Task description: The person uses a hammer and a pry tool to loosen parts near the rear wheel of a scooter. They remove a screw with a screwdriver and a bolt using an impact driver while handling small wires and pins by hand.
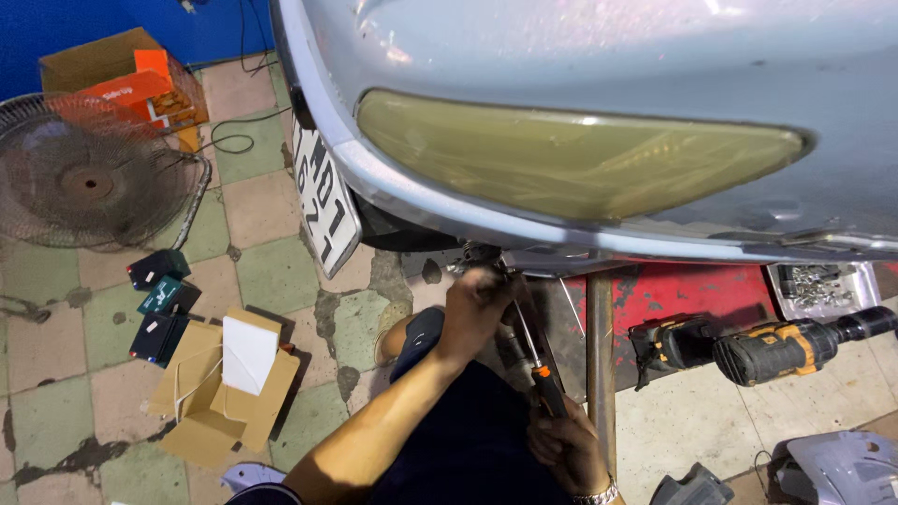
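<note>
Worn green and pink floor tiles (271, 271) spread below the raised rear of a silver scooter (599, 56), whose long yellowed tail lamp (571, 154) stretches across the upper view above a white number plate (325, 201).

Under the lamp, the left hand (477, 309) reaches up with its fingers curled close around a small metal fitting (482, 254) at the underside of the body panel. The right hand (566, 449), wearing a metal wristband, grips the black handle of a screwdriver (538, 360) with an orange collar. Its thin shaft slants up and left to that same fitting, right beside the left hand's fingers.

A steel stand post (600, 355) rises just right of the screwdriver. Two cordless drills (758, 346) lie on the floor to the right, near a tray of screws (818, 285). Opened cardboard boxes (224, 383) and a floor fan (89, 178) sit on the left.
</note>
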